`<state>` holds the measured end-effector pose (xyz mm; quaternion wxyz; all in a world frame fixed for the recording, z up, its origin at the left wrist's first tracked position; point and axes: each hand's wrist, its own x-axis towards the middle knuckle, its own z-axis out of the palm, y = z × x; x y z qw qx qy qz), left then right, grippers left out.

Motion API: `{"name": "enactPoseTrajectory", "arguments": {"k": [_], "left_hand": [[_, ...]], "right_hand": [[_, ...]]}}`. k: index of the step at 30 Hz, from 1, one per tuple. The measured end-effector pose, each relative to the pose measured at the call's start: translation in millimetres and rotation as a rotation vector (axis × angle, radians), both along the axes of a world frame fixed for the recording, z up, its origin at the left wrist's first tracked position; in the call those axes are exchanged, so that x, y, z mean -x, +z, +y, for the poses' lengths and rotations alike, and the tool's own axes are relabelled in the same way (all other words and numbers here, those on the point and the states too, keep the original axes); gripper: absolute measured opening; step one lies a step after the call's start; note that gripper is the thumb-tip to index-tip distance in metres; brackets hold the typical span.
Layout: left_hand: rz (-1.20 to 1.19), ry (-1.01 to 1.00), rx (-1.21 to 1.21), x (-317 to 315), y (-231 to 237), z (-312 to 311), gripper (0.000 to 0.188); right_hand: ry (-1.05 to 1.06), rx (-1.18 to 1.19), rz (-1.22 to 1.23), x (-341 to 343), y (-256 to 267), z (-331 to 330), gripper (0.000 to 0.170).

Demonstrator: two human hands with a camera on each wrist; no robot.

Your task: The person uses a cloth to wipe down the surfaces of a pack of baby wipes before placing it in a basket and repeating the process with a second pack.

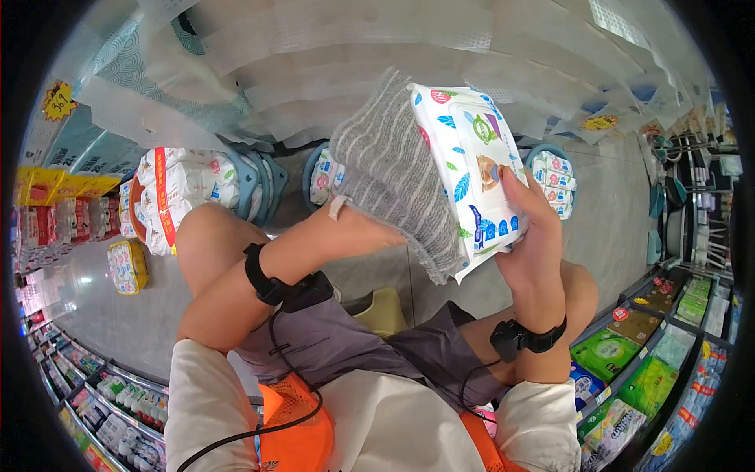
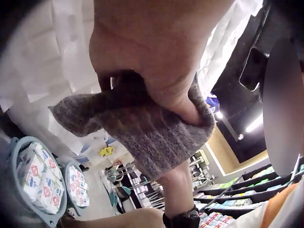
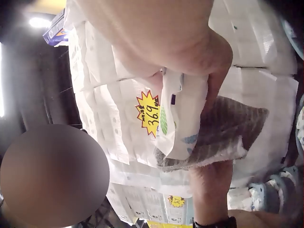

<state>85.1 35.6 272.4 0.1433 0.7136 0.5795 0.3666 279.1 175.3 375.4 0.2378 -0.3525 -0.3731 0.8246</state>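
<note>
A grey striped cloth point(image 1: 393, 165) is in my left hand point(image 1: 362, 232), whose fingers are mostly hidden by it. The left wrist view shows the thumb of that hand point(image 2: 152, 57) tucked against the knitted cloth point(image 2: 152, 135). My right hand point(image 1: 535, 240) grips a white wipes pack point(image 1: 476, 169) with blue and green leaf prints, thumb across its front and fingers behind. Pack and cloth lie side by side, the pack's left edge over the cloth. The right wrist view has the hand point(image 3: 166, 42) above the pack point(image 3: 183, 130), with the cloth point(image 3: 228, 128) behind.
Blue baskets point(image 1: 572, 169) of wipes packs stand on the grey floor point(image 1: 621, 228), with a yellow-edged basket point(image 1: 128, 267) at the left. White wrapped packs point(image 1: 314, 47) are stacked ahead. A pale yellow stool point(image 1: 383, 311) is between the knees. Shelves point(image 1: 621, 354) line the right.
</note>
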Motion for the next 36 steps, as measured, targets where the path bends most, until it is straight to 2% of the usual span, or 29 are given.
{"name": "enactPoseTrajectory", "arguments": {"k": [2, 5, 7, 8, 10, 12, 14, 16, 17, 20, 25, 28, 30, 33, 36], "left_hand": [[0.015, 0.079, 0.039, -1.9, 11.7, -3.3, 0.052], [0.076, 0.165, 0.423, 5.1, 29.4, -6.9, 0.049], [-0.222, 0.351, 0.531, 6.2, 48.1, -1.8, 0.047], [-0.551, 0.513, 0.457, -0.1, 64.1, 8.2, 0.046], [-0.933, 0.647, 0.328, -2.6, 66.7, 15.1, 0.043], [-1.037, 0.599, 0.244, -0.6, 52.2, 16.9, 0.041], [-0.408, 0.348, 0.631, 13.7, 49.8, 11.2, 0.041], [-0.211, 0.145, 0.675, 19.6, 39.1, 3.6, 0.042], [-0.336, 0.076, 0.549, 15.2, 25.9, 0.2, 0.043], [-0.185, -0.034, 0.104, -2.0, 10.1, 5.9, 0.047], [-0.091, -0.056, 0.014, -8.8, 23.7, 10.6, 0.044], [-0.303, -0.116, 0.143, -10.0, -8.4, 4.1, 0.044], [-0.348, -0.096, -0.003, -10.3, -21.5, 3.3, 0.044], [-0.153, -0.035, -0.029, -1.3, -23.0, 15.6, 0.045], [-0.098, 0.057, -0.107, -1.9, 11.1, 24.8, 0.047]], "right_hand": [[0.009, 0.005, -0.003, -0.1, 0.4, 0.3, 0.055], [0.042, -0.008, -0.009, -0.5, 0.9, 1.4, 0.060], [0.074, -0.015, -0.028, -0.5, -0.5, 1.0, 0.066], [0.078, -0.008, -0.030, 0.0, 0.4, -0.3, 0.067], [0.085, 0.004, -0.036, 1.8, 5.3, -4.6, 0.068], [0.077, -0.003, -0.034, 1.5, 7.4, -4.6, 0.066], [0.074, -0.014, -0.012, -0.9, 4.3, 0.0, 0.064], [0.039, 0.070, 0.035, -3.3, 3.4, 6.1, 0.061], [0.021, 0.111, 0.059, -4.1, 2.9, 8.2, 0.060], [-0.019, 0.111, 0.032, -4.6, -0.2, 9.0, 0.057], [-0.051, 0.020, 0.001, -1.9, 6.1, 2.4, 0.059], [-0.114, -0.099, -0.042, -2.1, 8.8, 2.5, 0.061], [-0.144, -0.148, -0.047, -1.3, 9.5, 3.0, 0.062], [-0.134, -0.168, -0.029, -0.3, 9.5, 3.3, 0.061], [-0.081, -0.173, -0.030, -3.1, 9.1, 5.1, 0.058]]}}
